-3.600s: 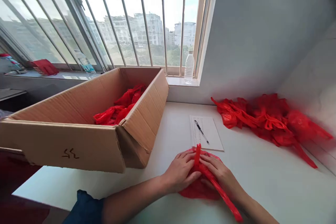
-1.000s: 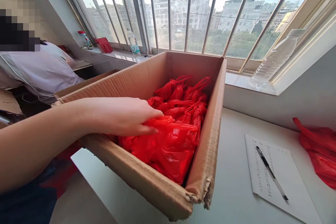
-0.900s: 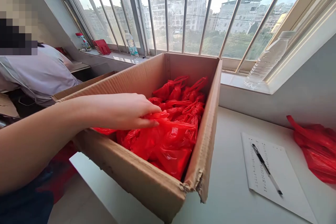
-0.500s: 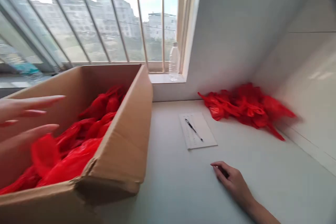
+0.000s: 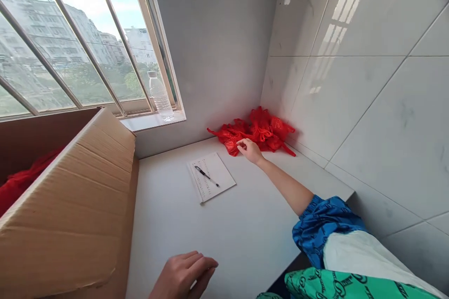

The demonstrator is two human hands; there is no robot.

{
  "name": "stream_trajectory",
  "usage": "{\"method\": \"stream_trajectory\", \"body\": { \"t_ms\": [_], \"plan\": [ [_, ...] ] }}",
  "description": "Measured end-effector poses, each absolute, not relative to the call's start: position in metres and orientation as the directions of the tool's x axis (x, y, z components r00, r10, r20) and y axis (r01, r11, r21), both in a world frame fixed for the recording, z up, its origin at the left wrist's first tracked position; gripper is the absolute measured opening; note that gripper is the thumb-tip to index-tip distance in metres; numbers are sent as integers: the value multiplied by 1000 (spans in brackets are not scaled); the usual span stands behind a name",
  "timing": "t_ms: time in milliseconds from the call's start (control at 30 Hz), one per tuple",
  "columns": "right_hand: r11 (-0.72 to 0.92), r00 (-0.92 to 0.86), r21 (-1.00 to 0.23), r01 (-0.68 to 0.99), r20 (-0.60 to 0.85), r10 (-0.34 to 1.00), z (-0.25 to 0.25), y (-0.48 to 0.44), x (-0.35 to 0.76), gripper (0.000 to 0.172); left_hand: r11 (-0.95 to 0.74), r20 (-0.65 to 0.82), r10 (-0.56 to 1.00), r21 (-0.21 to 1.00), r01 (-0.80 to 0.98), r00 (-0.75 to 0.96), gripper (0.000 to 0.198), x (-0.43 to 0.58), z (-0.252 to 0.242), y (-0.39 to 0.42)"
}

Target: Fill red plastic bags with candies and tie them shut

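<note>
My right hand (image 5: 249, 150) reaches to the front edge of a heap of red plastic bags (image 5: 264, 128) in the table's back corner. Its fingers are bent, tips slightly apart, and hold nothing I can see; whether they touch the plastic I cannot tell. My left hand (image 5: 187, 272) is low over the near part of the white table (image 5: 168, 224), thumb and fingers drawn together with nothing visible in them. Between the hands and the box lies a white printed pad (image 5: 210, 173) with a black pen (image 5: 206, 176) across it.
A large open cardboard box (image 5: 80, 196) stands at the left with red plastic (image 5: 28, 177) inside. A clear bottle (image 5: 161, 98) sits on the windowsill by the barred window. Grey and tiled walls (image 5: 372, 117) bound the table behind and at the right.
The view has swung right. My left hand has come out from over the box to above the table. My right hand has moved forward to the red bags.
</note>
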State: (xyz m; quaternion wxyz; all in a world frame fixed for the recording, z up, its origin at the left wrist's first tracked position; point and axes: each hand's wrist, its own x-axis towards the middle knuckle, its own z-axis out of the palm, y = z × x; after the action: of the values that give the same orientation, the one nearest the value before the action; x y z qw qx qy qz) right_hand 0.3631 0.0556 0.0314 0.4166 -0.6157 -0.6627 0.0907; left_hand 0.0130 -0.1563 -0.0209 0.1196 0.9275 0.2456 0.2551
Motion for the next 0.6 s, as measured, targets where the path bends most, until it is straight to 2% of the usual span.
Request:
{"method": "stream_trajectory", "body": {
  "t_ms": [67,233,300,367,467,600],
  "plan": [
    [193,121,-619,762,429,895,34,79,356,28,-846,359,519,347,406,776,20,29,-38,-147],
    [57,206,-605,794,356,912,28,106,336,45,-760,321,614,485,431,721,23,37,-58,-140],
    [-2,252,-603,798,331,910,25,106,333,45,-727,303,645,526,441,702,23,34,-58,-141],
    [-31,279,-603,797,323,904,26,104,333,36,-705,273,658,549,448,702,24,32,-57,-142],
    [11,271,-614,789,365,891,38,94,336,22,-668,231,671,601,439,705,25,29,-57,-141],
    [188,178,-633,751,469,865,59,66,339,23,-457,131,756,807,374,641,28,24,-55,-134]
  ]
}}
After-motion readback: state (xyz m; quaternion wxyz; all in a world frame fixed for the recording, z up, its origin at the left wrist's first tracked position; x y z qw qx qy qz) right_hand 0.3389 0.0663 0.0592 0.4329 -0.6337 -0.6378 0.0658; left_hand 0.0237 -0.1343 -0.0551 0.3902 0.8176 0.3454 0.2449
